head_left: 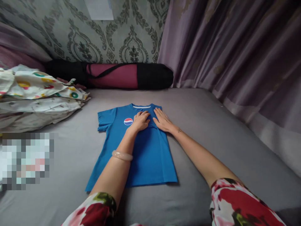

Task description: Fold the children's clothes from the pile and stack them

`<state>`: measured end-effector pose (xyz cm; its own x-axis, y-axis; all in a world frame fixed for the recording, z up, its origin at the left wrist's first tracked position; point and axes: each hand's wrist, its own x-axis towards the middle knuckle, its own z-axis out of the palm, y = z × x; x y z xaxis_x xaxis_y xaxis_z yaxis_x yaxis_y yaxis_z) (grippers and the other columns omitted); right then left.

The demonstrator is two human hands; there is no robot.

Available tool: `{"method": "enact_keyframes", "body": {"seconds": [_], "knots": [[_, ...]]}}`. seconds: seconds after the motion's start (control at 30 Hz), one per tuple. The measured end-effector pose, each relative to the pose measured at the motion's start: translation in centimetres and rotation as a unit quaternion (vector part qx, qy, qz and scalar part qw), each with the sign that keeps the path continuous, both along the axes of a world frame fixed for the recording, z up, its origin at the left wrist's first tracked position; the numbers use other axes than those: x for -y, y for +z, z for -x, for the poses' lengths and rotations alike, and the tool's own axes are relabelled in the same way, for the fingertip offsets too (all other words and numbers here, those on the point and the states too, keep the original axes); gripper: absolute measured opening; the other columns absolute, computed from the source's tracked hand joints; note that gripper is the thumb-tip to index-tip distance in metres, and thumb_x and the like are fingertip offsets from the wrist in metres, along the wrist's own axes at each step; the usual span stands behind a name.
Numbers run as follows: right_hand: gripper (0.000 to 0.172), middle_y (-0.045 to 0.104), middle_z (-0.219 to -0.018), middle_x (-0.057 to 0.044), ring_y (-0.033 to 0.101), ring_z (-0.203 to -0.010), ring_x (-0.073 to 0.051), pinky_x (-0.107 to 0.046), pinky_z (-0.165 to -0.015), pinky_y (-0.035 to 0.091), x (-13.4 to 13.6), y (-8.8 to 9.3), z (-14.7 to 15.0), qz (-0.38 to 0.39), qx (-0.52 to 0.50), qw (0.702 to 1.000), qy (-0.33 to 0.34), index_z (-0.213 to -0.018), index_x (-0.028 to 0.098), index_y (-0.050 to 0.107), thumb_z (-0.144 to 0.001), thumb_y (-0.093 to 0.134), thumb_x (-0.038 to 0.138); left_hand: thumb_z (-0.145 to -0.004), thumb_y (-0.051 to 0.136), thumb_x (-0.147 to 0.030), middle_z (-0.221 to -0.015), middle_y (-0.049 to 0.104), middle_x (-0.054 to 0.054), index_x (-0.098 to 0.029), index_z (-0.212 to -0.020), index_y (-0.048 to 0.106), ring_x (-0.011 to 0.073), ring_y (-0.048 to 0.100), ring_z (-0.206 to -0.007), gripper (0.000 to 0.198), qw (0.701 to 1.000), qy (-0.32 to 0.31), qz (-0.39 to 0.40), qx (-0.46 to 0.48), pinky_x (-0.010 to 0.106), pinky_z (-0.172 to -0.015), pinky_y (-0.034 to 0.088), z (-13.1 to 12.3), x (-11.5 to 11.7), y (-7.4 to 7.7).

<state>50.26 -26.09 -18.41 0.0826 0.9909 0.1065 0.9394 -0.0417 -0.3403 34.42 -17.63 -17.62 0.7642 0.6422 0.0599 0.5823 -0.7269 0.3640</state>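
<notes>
Grey bed sheet (211,125), centre: blue T-shirt (150,157), long axis away from you, collar far. Your left hand (140,121), right hand (163,121) — spread flat, palms down, gripping nothing — together on chest below collar.

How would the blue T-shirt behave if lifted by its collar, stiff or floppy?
Probably floppy: the blue T-shirt lies thin and flat on the grey sheet, one side folded inward, so it would likely drape and unfold. It looks light for its size. Pushed, it may wrinkle rather than slide; left hand and right hand lie flat on it.
</notes>
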Motion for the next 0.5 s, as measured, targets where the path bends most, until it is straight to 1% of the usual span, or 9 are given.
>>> {"method": "enact_keyframes", "body": {"seconds": [0.07,0.2,0.33,0.5], "knots": [[0.063,0.018,-0.156,-0.014,0.012,-0.144,-0.023,-0.041,-0.116,0.015,2.0,0.2,0.7,0.002,0.013,1.000,0.007,-0.148,0.007,0.025,-0.096,0.026,0.041,-0.089,0.045,-0.029,-0.146,0.042,0.005,-0.022,-0.131,0.050,0.0310,0.034,-0.132,0.043,1.000,0.002,0.003,0.006,0.048,-0.107,0.031,0.0,0.1,0.0],[0.065,0.017,-0.156,-0.013,0.011,-0.144,-0.024,-0.043,-0.116,0.013,5.9,0.5,2.8,0.016,0.038,0.999,-0.003,-0.149,0.008,0.022,-0.097,0.022,0.046,-0.090,0.042,-0.030,-0.144,0.044,0.004,-0.025,-0.127,0.053,0.0312,0.035,-0.130,0.039,1.000,0.015,0.005,0.022,0.050,-0.106,0.029,0.1,0.3,-0.1],[0.066,0.016,-0.156,-0.014,0.010,-0.144,-0.024,-0.045,-0.117,0.010,9.2,0.8,4.3,0.033,0.055,0.998,0.011,-0.150,0.008,0.021,-0.097,0.023,0.048,-0.091,0.042,-0.031,-0.141,0.047,0.002,-0.028,-0.124,0.054,0.0299,0.037,-0.128,0.036,0.998,0.020,-0.017,0.053,0.050,-0.104,0.029,0.2,0.6,-0.5],[0.067,0.016,-0.156,-0.015,0.008,-0.144,-0.024,-0.046,-0.117,0.012,13.4,1.9,6.2,0.062,0.050,0.996,0.029,-0.149,0.006,0.021,-0.098,0.024,0.049,-0.091,0.040,-0.033,-0.140,0.049,0.003,-0.025,-0.124,0.055,0.0301,0.038,-0.126,0.037,0.997,0.009,-0.046,0.066,0.049,-0.102,0.030,0.3,0.6,-1.0]]}}
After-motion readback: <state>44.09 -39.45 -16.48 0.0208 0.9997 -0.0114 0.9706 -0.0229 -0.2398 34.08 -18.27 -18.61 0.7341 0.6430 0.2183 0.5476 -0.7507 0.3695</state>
